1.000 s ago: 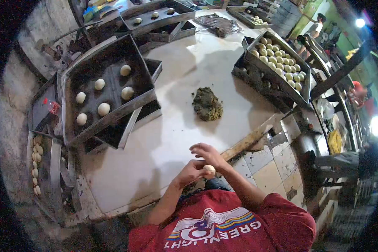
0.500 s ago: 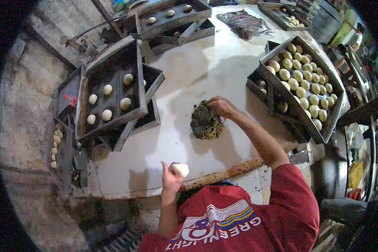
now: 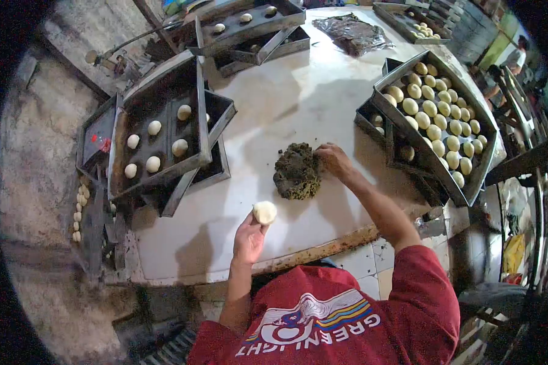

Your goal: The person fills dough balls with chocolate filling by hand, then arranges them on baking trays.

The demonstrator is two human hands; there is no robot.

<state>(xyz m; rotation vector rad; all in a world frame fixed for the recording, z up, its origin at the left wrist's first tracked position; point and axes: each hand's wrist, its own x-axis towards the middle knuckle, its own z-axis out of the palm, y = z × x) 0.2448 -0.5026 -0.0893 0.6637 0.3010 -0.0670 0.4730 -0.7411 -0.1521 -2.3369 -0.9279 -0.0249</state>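
Observation:
A pale piece of dough (image 3: 264, 213), rounded and flattish, rests in the fingers of my left hand (image 3: 249, 241) above the table's near side. Beyond it lies a dark green-brown mound of crumbly paste (image 3: 297, 172) directly on the table. At the mound's right edge, my right hand (image 3: 336, 163) has its fingers curled and drawn together against the paste. Its fingertips are partly hidden, so how much paste is between them does not show.
Stacked metal trays with spaced dough balls stand left (image 3: 158, 143) and at the back left. A metal tray (image 3: 380, 100) full of dough balls sits on a stack at right. A dark plastic sheet (image 3: 353, 35) lies far back. Another person (image 3: 516, 58) is at far right.
My left hand has moved forward and up with the dough, turning its flat face into view. My right hand has shifted from the mound's top to its right edge; the mound looks flatter.

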